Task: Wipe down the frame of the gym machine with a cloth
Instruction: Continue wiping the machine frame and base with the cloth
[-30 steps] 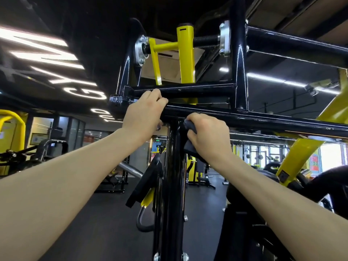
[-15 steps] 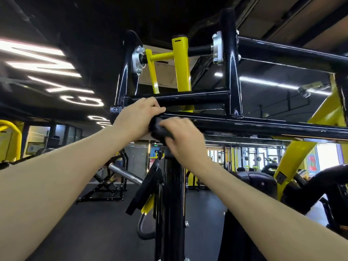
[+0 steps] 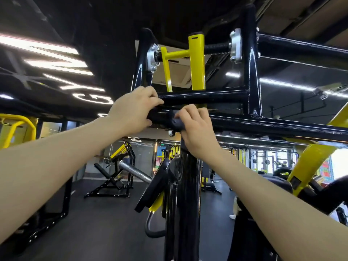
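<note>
the dark cloth (image 3: 176, 123) sits at centre frame, bunched against the black frame (image 3: 273, 125) where its long bar meets the upright post (image 3: 183, 194). the right hand (image 3: 195, 129) curls its fingers round the cloth and presses it to the bar. just beside it, toward 9 o'clock, the left hand (image 3: 134, 110) grips the bar's end, fingers wrapped over the top. at 12 o'clock a yellow lever (image 3: 196, 61) stands between two silver bearings (image 3: 153, 58). toward 4 o'clock a yellow arm (image 3: 308, 161) slants down. toward 8 o'clock another machine (image 3: 113, 178) stands on the dark floor (image 3: 94, 223), well apart.
</note>
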The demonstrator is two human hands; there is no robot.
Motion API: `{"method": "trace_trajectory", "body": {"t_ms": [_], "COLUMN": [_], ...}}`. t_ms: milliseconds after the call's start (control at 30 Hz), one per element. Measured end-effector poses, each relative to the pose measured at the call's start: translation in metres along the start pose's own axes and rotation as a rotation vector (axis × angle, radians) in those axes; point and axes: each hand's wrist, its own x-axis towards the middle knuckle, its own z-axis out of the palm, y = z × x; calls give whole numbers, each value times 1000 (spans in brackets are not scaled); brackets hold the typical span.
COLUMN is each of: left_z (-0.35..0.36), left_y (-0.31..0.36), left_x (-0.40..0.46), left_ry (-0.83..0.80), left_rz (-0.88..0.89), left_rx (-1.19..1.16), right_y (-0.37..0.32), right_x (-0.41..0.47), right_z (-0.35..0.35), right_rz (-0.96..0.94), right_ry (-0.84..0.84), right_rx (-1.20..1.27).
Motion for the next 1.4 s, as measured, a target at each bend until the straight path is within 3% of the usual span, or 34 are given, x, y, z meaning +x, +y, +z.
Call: {"method": "trace_trajectory", "body": {"t_ms": [200, 400, 500, 633, 733, 900, 1067, 1167, 1300, 1400], "left_z": [-6, -6, -3, 1, 3, -2, 5, 12, 19, 20], "left_y": [-15, -22, -23, -24, -24, -27, -34, -36, -43, -46], "left_x": [-23, -32, -33, -36, -37, -34, -26, -18, -15, -17], "left_ry": [151, 65, 36, 55, 53, 71, 32, 1, 38, 68], "left_rz": [3, -125, -163, -158, -164, -236, -324, -320, -313, -324], "left_rx": [31, -21, -50, -64, -87, -175, -321, -399, -486, -536], "right_y": [-35, -41, -27, -15, -22, -41, -47, -67, -62, -51], "right_x": [8, 13, 5, 3, 5, 9, 38, 47, 61, 95], "right_z": [26, 1, -13, 1, 12, 4, -14, 15, 29, 22], "right_rz": [-88, -122, -137, 27, -3, -167, 178, 210, 141, 264], "right_ry": [-55, -269, -126, 65, 39, -149, 75, -128, -162, -436], "right_rx": [-70, 97, 68, -67, -82, -45, 29, -55, -130, -32]}}
